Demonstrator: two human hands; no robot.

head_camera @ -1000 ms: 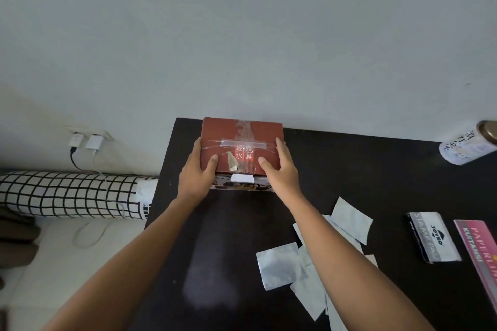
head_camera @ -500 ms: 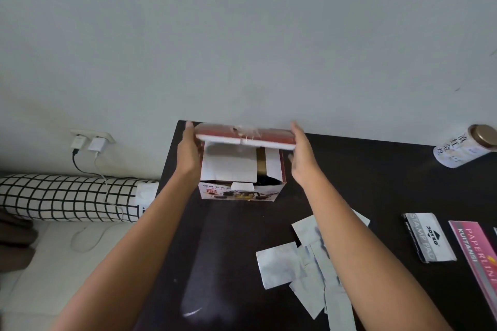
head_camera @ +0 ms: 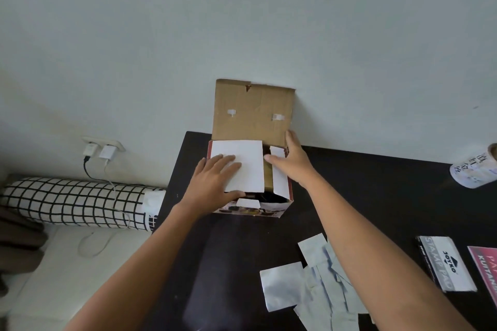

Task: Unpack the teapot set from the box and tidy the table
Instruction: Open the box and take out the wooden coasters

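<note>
— Two hands are at the box (head_camera: 250, 209), which sits at the table's (head_camera: 236, 263) far left corner, against the wall, a little above the middle of the frame. What are they doing?

— Its brown lid (head_camera: 252, 110) stands upright, leaning back to the wall. The left hand (head_camera: 215, 185) lies flat, fingers spread, on the big white flap (head_camera: 242, 158) covering the left part of the opening; its thumb curls under the flap's near edge, so it lightly pinches the flap. The right hand (head_camera: 293, 161) is open with fingers loosely extended, the fingertips up by the lid's lower right corner and the thumb reaching in over the narrow white flap (head_camera: 278, 172) on the right. It grips nothing that can be seen.

— Is the teapot set visible?

— Only a dark gap shows between the flaps; what is inside cannot be told.

— What else is around?

— Several silvery sachets (head_camera: 309, 285) lie scattered at lower centre-right, partly under the right forearm. A stamp pad box (head_camera: 446, 263) and a pink packet (head_camera: 486, 269) lie at the right edge, and a white can (head_camera: 476, 169) lies on its side at upper right. Left of the table, a checked bolster (head_camera: 75, 201) lies below a wall socket (head_camera: 102, 146) with chargers.
</note>
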